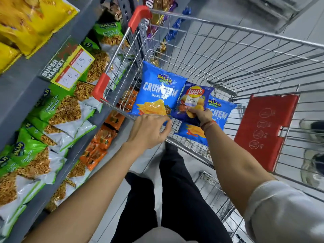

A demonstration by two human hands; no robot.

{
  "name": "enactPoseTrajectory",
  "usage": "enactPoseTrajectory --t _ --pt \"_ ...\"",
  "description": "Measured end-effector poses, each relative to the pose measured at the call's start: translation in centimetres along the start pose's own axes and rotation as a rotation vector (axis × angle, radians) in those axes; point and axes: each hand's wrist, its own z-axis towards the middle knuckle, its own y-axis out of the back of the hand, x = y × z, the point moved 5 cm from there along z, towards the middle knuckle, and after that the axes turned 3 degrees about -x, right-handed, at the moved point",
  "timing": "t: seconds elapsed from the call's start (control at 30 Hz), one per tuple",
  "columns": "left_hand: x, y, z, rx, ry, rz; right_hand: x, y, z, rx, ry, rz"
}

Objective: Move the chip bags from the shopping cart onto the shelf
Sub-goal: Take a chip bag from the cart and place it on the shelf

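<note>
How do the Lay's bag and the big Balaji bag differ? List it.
The Lay's bag is darker blue and smaller; the Balaji bag is lighter blue and larger. The right hand grips the Lay's bag at its lower edge; the left hand only reaches the Balaji bag's bottom corner, grip unclear. The Lay's bag overlaps the Balaji bag's right edge. Both stand face-up over the cart and show yellow chips.

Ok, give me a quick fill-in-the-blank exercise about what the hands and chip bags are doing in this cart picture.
1. The right hand grips the dark blue bag branded ____.
2. The left hand touches the bottom edge of the Crunchem bag, whose main colour is ____.
3. The shopping cart has corner guards coloured ____.

Missing words: Lay's; blue; red
</note>
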Motion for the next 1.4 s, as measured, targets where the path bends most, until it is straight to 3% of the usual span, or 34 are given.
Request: enactPoseTrajectory --t 0.13,0.27,0.47,0.67,0.87,0.97,1.1,1.23,1.4 --pt "-0.1 -0.1 -0.1 0.019 0.006 0.042 1.0 1.5 -1.9 0.001 0.055 0.084" --pt "-0.1 1.1 -0.1 0.028 0.019 -0.074 3.6 2.8 -4.3 0.036 0.157 0.146" --pt "0.7 9.0 -1.0 -0.171 0.037 -0.132 10.9 2.6 -12.3 0.122 0.394 0.151" --pt "-0.2 25.0 -5.9 -0.639 -0.019 -0.029 20.4 -0.7 -27.8 0.324 0.777 0.227" --pt "-1.4 40.8 -17.5 -1.050 0.048 0.270 26.4 -4.7 -45.3 0.638 1.091 0.284" --pt "-1.7 46.1 -24.3 -1.242 0.140 0.416 27.8 -7.0 -54.6 0.822 1.230 0.264" --pt "0.1 50.0 -32.5 -1.355 0.360 0.534 28.2 -11.2 -64.8 1.025 1.358 0.264" --pt "2.9 51.1 -39.8 -1.340 0.654 0.609 26.7 -16.9 -72.6 1.176 1.428 0.208" --pt "5.4 50.2 -45.2 -1.249 0.915 0.624 23.0 -24.4 -80.0 1.245 1.483 0.073"
